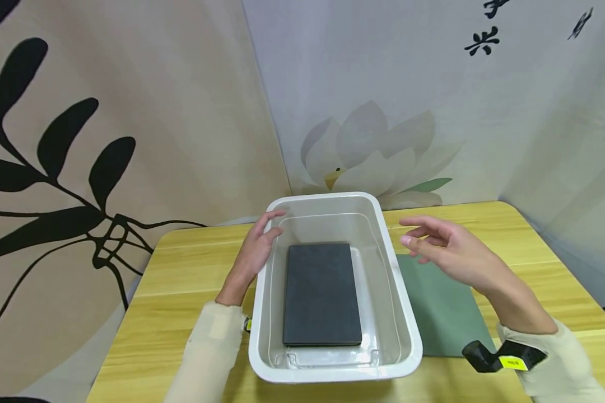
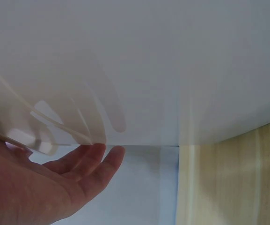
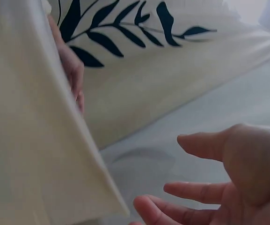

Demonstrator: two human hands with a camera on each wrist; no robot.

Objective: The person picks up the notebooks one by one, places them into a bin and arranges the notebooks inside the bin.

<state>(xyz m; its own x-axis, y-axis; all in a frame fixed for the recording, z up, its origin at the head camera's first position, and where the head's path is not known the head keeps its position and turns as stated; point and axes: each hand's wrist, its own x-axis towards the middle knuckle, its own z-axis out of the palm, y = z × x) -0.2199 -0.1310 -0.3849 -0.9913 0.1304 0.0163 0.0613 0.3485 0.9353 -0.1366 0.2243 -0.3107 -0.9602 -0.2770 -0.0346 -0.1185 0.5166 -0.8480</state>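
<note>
A white plastic tub (image 1: 403, 330) is in the middle of the head view, with a dark grey notebook-like rectangle (image 1: 322, 294) lying flat on its floor. My left hand (image 1: 254, 249) grips the tub's left rim near the far corner, thumb and a finger over the edge. In the left wrist view, other fingers (image 2: 97, 171) of that hand lie against the outer wall. To the right of the tub, my right hand (image 1: 448, 249) hovers apart from it, fingers loosely bent and holding nothing. The right wrist view shows a gap between the thumb and fingers.
A flat green sheet (image 1: 438, 308) lies on the wooden table (image 1: 181, 280), partly hidden by the tub and my right hand. Printed curtains (image 1: 191, 112) hang behind the table and along its sides.
</note>
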